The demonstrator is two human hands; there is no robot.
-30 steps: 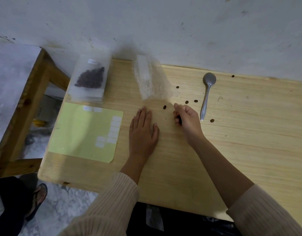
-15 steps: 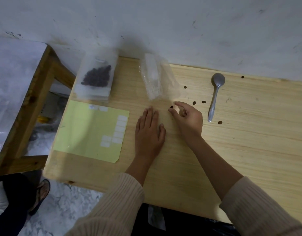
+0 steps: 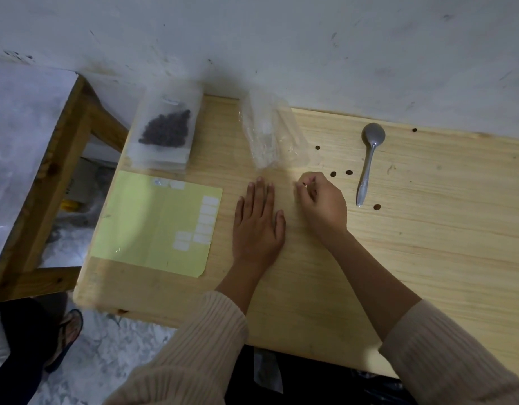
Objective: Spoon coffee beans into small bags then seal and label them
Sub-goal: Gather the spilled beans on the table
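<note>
A cream, long-sleeved knit top with fine lengthwise ribbing is worn. Its left sleeve (image 3: 194, 346) and right sleeve (image 3: 445, 355) are pushed back, so that the forearms and wrists are left bare. The left hand (image 3: 258, 226) and right hand (image 3: 322, 206) are bare too, and short, plain nails can be made out on the fingers (image 3: 259, 194). Between the sleeves, dark clothing is glimpsed below the near edge of the counter (image 3: 428, 258), its detail lost in shadow.
</note>
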